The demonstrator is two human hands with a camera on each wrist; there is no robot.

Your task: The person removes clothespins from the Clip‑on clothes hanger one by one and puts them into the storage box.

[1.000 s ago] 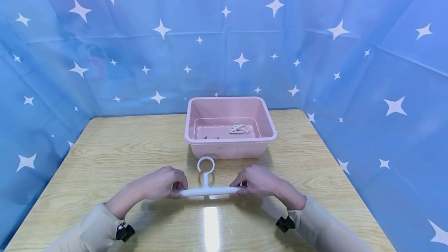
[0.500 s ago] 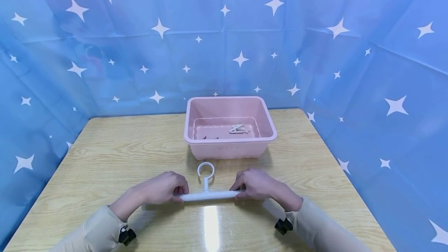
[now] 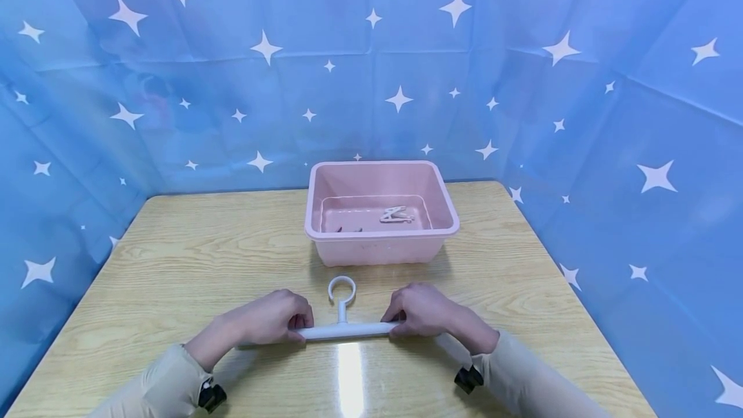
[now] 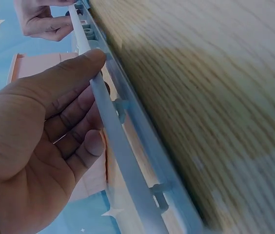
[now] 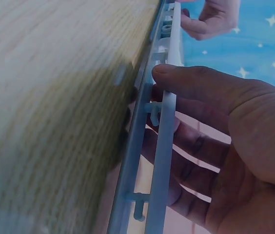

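Note:
A white plastic hanger with a round hook on top stands between my hands, low over the table in front of the bin. My left hand grips its bar on the left side, and my right hand grips the right side. In the left wrist view, the thumb presses the front of the hanger's upper bar, with fingers curled behind. The right wrist view shows two long parallel bars with small hooked pegs between them; the right thumb lies over the bars. The bar's ends are hidden by the hands in the head view.
A pink plastic bin stands behind the hanger. In it lies a white clip, and tips of dark things show over its near rim. Blue star-patterned curtains surround the wooden table.
Both hands have brought the hanger slightly toward me and lower in the head view, keeping their grip. The bin and the clip have stayed put.

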